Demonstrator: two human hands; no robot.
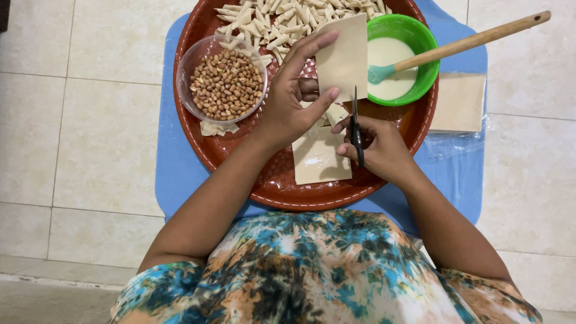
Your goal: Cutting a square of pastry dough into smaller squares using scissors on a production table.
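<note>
Left hand [288, 96] raised over the middle of the red woven tray [270, 186], thumb and fingers pinching the near edge of a pale square pastry sheet [345, 60] and holding it up; right hand [378, 150] just to the right and nearer, fingers curled tight round black-handled scissors [356, 123], blades together and pointing far, tip just below the held sheet's near edge. Flat on the tray beneath both hands, another pale sheet [318, 159] with small offcuts [333, 114] beside it. On the tray's left, a clear round bowl of peanuts [225, 84]; at the far rim, a heap of small rolled pastry pieces [282, 21]; on the right, a green bowl [420, 42] of white paste, with a wooden-handled teal brush [468, 42] resting in it, handle slanting far right. Under the tray, a blue mat [174, 174] on the tiled floor [90, 120]; right of the tray, a stack of sheets in clear wrap [459, 102] on the mat.
</note>
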